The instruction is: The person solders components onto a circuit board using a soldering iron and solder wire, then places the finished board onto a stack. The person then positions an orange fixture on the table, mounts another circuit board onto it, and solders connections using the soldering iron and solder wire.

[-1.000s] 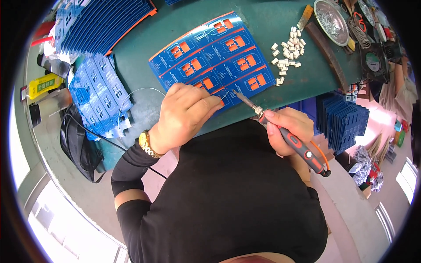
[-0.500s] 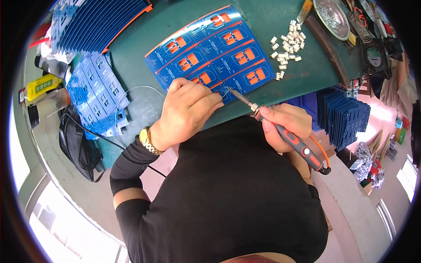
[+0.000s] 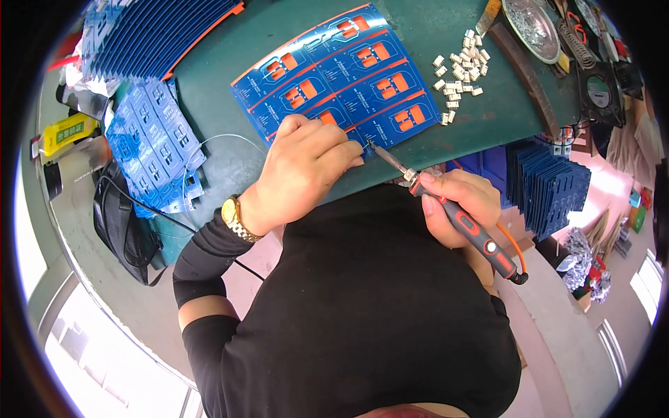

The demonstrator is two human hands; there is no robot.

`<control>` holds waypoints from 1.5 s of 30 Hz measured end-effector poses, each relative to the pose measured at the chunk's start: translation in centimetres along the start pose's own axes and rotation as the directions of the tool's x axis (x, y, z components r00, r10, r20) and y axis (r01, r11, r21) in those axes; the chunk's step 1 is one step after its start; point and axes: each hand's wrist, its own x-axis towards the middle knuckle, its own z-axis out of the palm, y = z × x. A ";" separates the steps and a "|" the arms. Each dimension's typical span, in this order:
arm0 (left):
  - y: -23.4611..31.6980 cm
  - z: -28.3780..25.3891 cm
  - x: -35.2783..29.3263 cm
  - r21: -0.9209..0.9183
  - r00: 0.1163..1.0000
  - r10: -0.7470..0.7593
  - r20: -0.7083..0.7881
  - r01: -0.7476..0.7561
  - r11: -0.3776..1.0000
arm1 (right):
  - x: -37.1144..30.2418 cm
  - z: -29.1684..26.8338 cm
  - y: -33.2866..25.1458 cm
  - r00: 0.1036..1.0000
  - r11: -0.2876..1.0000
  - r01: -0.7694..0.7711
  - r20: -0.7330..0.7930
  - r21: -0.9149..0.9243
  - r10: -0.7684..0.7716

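Observation:
A blue circuit board panel (image 3: 343, 82) with orange lines and cut-outs lies on the green mat before me. My left hand (image 3: 303, 171) is over its near edge, fingers pinched on a thin solder wire (image 3: 240, 136) that trails off to the left. In my right hand (image 3: 465, 203) is a grey and red soldering iron (image 3: 481, 237), held like a pen. Its tip points to the near edge of the panel, just right of my left fingertips. Whether tip and wire touch is too small to tell. My left hand hides part of the panel's near left side.
Small white connectors (image 3: 460, 70) lie scattered right of the panel. Beyond them are a dark curved bar (image 3: 523, 76), a metal dish (image 3: 533, 31) and a small fan (image 3: 598, 90). Blue panels stand stacked at far left (image 3: 157, 38) and lower right (image 3: 547, 184); bagged panels (image 3: 153, 146) lie left.
The iron's tip and my left fingers have shifted slightly to the right along the near edge. The panel has moved only a touch. Both hands keep their hold.

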 end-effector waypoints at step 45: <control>-3.6 -4.5 -1.2 0.248 0.872 -0.407 -0.271 0.472 0.846 | 0.4 -2.1 1.9 0.999 0.989 -0.045 0.032 0.143 0.040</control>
